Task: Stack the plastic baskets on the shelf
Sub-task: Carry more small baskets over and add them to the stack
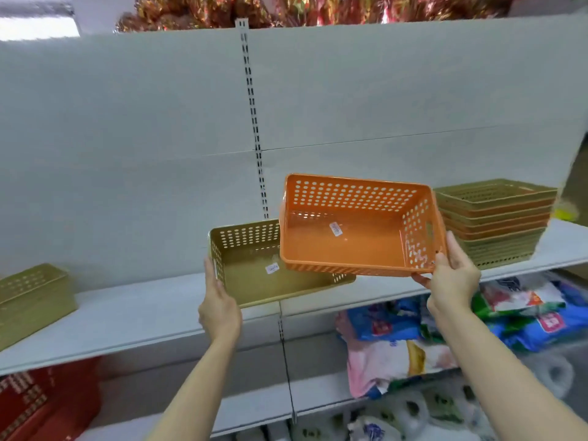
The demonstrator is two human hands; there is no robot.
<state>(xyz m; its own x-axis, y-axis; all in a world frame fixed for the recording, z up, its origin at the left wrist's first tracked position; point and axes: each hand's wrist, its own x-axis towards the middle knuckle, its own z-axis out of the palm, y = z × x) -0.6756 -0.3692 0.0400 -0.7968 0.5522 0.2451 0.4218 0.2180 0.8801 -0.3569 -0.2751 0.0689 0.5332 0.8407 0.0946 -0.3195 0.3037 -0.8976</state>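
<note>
An orange perforated basket (350,237) is held up and tilted toward me, my right hand (451,275) gripping its right end. Below and left of it, an olive-green basket (254,275) with a white sticker sits on the grey shelf (143,316), partly covered by the orange one. My left hand (218,300) grips the green basket's left end. At the right of the shelf stands a nested stack (496,221) of green and orange baskets. Another green basket (31,297) rests at the far left.
A slotted upright post (254,122) runs up the shelf's grey back panel. Colourful packaged goods (445,332) fill the lower shelf at right, and red items (41,399) lie at the lower left. Shiny foil decorations (286,11) sit on top.
</note>
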